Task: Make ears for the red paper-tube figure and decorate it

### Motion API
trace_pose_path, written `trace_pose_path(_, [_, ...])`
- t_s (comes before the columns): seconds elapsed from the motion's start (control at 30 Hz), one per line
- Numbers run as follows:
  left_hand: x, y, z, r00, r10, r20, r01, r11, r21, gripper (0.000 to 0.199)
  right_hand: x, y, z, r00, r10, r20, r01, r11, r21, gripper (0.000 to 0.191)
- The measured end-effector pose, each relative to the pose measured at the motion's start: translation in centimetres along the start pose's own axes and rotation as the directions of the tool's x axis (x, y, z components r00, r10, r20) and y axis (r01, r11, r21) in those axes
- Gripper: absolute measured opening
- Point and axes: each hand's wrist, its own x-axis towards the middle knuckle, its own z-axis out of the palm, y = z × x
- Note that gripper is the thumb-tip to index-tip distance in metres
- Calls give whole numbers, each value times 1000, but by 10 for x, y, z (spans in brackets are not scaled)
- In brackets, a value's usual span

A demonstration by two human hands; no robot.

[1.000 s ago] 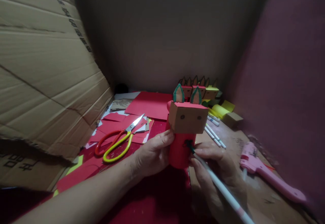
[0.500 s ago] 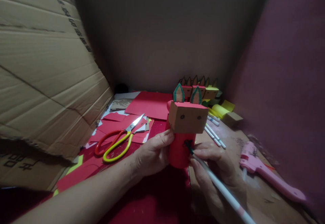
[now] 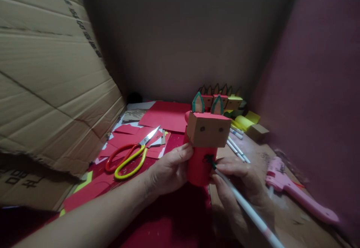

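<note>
My left hand point(image 3: 171, 167) is closed around the side of a paper animal figure point(image 3: 198, 171). The figure has a red tube body, a box-shaped cardboard head point(image 3: 210, 133) with two dark dots on its front, and two upright ears point(image 3: 198, 103) edged in green. My right hand point(image 3: 242, 191) grips a white marker point(image 3: 244, 205) near its dark green tip. That tip lies at the front of the red body, beside a small dark drawn mark point(image 3: 208, 158). The fingers of my right hand are close to the body's right edge.
Scissors point(image 3: 129, 158) with red and yellow handles lie on red paper scraps at left. A pink glue gun point(image 3: 298, 191) lies at right. Several similar figures point(image 3: 234, 101) stand behind, near more markers point(image 3: 237, 148). A large cardboard panel point(image 3: 50, 83) rises at left.
The marker tip has shifted slightly right and down, and more of the dark mark on the red body shows. My left hand and the figure stay almost still.
</note>
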Motion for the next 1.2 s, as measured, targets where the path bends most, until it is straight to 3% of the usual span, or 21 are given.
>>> trace_pose_path(0.47, [0, 0, 2, 999, -2, 42, 3, 1000, -25, 31, -1, -5, 5, 994, 63, -84, -63, 998, 2, 24])
trace_pose_path(1.0, [1, 2, 4, 1000, 19, 3, -19, 1000, 16, 34, -4, 3, 0, 1000, 14, 26, -15, 1000, 13, 29])
trace_pose_path(1.2, [1, 2, 3, 1000, 14, -5, -14, 1000, -5, 33, -2, -1, 1, 1000, 23, -14, -23, 1000, 0, 28])
